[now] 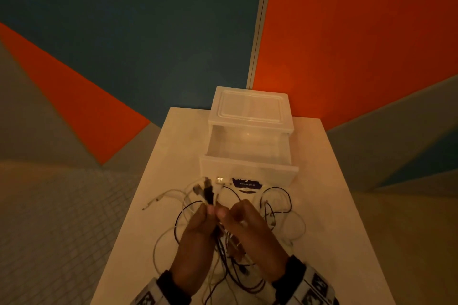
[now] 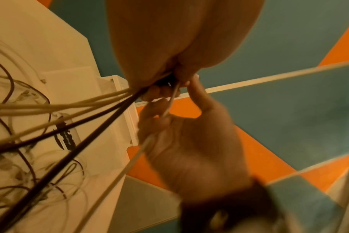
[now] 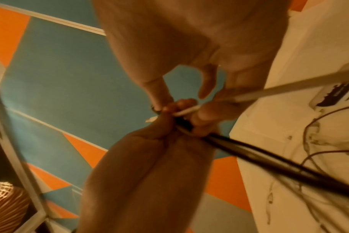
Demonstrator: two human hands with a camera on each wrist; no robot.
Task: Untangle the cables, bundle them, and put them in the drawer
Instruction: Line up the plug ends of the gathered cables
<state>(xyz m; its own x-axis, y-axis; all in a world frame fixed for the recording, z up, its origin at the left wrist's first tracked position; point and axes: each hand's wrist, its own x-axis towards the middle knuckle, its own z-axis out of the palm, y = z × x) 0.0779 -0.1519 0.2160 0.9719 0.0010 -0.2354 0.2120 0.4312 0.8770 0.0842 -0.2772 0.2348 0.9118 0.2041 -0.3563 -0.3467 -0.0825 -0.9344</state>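
Note:
Black and white cables (image 1: 275, 205) lie tangled on the white table (image 1: 329, 205). My left hand (image 1: 209, 209) grips a bunch of cable ends, and their plugs (image 1: 207, 189) stick up above the fist. The bunch (image 2: 102, 100) fans out from the left hand (image 2: 161, 85) down to the table. Right beside it, my right hand (image 1: 233, 215) pinches one white cable (image 3: 269, 91) between thumb and fingers. That white cable (image 2: 130, 162) runs through the right hand (image 2: 189, 149). The translucent white drawer (image 1: 247, 168) stands pulled open behind the hands, with nothing in it.
A dark blue round label (image 1: 245, 183) lies in front of the drawer. The table is narrow, with edges close on both sides of the tangle. Orange and teal walls stand behind. A brown woven object (image 3: 6, 205) sits low beside the table.

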